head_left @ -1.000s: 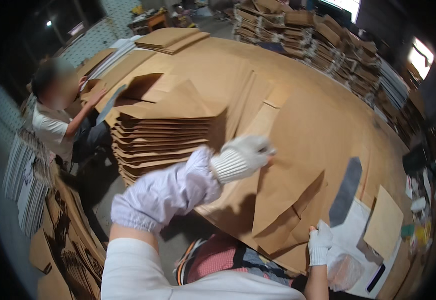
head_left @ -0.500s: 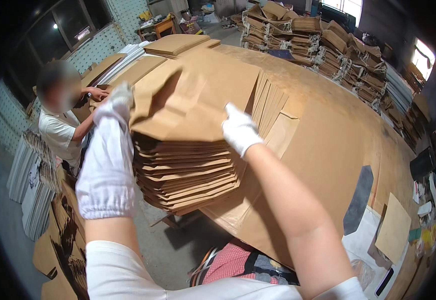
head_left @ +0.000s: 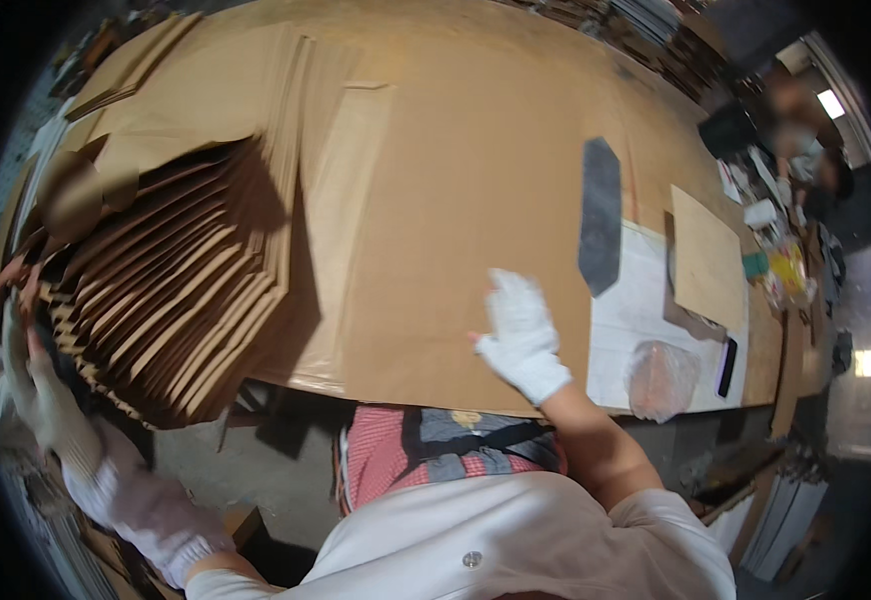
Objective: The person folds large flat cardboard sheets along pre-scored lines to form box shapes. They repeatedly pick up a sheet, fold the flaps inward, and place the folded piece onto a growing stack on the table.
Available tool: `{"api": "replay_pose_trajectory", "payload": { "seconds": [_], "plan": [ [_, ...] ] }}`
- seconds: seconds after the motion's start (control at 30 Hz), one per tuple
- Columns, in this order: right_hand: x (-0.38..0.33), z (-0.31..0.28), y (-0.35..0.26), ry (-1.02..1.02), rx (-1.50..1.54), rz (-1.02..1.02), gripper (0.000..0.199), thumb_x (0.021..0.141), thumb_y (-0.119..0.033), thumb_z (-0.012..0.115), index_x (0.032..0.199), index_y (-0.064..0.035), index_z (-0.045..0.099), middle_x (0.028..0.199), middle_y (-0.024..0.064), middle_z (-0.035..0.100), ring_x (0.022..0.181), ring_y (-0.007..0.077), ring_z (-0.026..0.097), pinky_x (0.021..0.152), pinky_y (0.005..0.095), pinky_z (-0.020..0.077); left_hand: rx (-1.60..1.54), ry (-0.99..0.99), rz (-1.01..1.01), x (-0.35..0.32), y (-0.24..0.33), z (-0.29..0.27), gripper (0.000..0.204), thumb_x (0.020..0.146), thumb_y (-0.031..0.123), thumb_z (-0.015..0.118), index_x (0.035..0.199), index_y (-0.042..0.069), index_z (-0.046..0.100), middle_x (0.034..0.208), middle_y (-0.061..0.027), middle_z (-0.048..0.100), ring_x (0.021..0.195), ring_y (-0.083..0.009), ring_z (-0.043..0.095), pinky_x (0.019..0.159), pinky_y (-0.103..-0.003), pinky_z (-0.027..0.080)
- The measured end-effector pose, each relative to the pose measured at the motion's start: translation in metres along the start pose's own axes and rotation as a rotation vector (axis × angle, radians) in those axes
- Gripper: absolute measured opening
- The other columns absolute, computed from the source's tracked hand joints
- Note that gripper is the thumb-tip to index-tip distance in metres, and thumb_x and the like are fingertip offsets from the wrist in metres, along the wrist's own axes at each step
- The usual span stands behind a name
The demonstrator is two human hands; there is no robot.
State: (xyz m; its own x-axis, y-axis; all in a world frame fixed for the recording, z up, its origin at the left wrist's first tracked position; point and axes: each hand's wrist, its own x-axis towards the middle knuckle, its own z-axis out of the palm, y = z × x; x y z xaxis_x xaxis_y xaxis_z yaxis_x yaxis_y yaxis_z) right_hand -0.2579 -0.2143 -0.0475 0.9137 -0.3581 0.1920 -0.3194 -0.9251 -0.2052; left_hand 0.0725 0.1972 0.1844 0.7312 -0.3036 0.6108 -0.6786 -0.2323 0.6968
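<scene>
My right hand, in a white glove with a bare thumb tip, is over a large flat brown paper sheet on the table. Its fingers are stretched out and slightly blurred, holding nothing. At the far left my left hand, gloved and sleeved in white, is beside the fanned edges of a thick stack of folded brown paper bags. Its fingers point up and look extended, with the thumb apart; I see nothing gripped in them. Another person's bare hand is just above it, at the same stack.
A dark grey pointed template lies right of the sheet. Beyond it are a white sheet, a tan board, a clear plastic bag and a phone. More folded brown paper lies at the back left.
My view has swung right and down. My left hand has left the top bag and moved to the stack's left side. My right hand has come off the bag and over the flat sheet.
</scene>
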Motion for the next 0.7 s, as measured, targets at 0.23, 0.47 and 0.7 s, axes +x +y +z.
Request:
{"api": "replay_pose_trajectory", "payload": {
  "seconds": [0.23,0.47,0.7],
  "plan": [
    [-0.05,-0.046,0.064,-0.124,-0.099,0.627,0.063,0.079,-0.037,0.073,0.131,-0.0024,0.058,0.144,0.0179,0.052,0.134,0.0349,0.047,0.112,0.0439,0.0392,0.317,-0.721,0.31,-0.112,-0.002,0.241,0.057,0.073,0.003,0.073,0.128,0.007,0.059,0.134,-0.0159,0.06,0.13,-0.0389,0.053,0.109,-0.047,0.043],
    [-0.033,-0.042,0.068,-0.099,0.039,0.951,0.048,0.079,-0.034,0.074,0.12,-0.0101,0.063,0.127,0.0133,0.061,0.122,0.0326,0.057,0.101,0.0448,0.0475,0.422,-0.784,0.443,-0.131,-0.025,0.302,0.061,0.069,0.016,0.077,0.125,0.009,0.054,0.137,-0.0169,0.052,0.13,-0.0414,0.045,0.108,-0.052,0.039],
    [-0.033,-0.043,0.068,-0.051,0.064,0.991,0.035,0.082,-0.026,0.071,0.115,-0.0133,0.067,0.122,0.0108,0.065,0.113,0.032,0.063,0.097,0.044,0.0502,0.423,-0.765,0.433,-0.13,-0.014,0.3,0.058,0.069,0.012,0.076,0.122,0.007,0.054,0.131,-0.0173,0.053,0.123,-0.0414,0.047,0.106,-0.051,0.04]
  ]
}}
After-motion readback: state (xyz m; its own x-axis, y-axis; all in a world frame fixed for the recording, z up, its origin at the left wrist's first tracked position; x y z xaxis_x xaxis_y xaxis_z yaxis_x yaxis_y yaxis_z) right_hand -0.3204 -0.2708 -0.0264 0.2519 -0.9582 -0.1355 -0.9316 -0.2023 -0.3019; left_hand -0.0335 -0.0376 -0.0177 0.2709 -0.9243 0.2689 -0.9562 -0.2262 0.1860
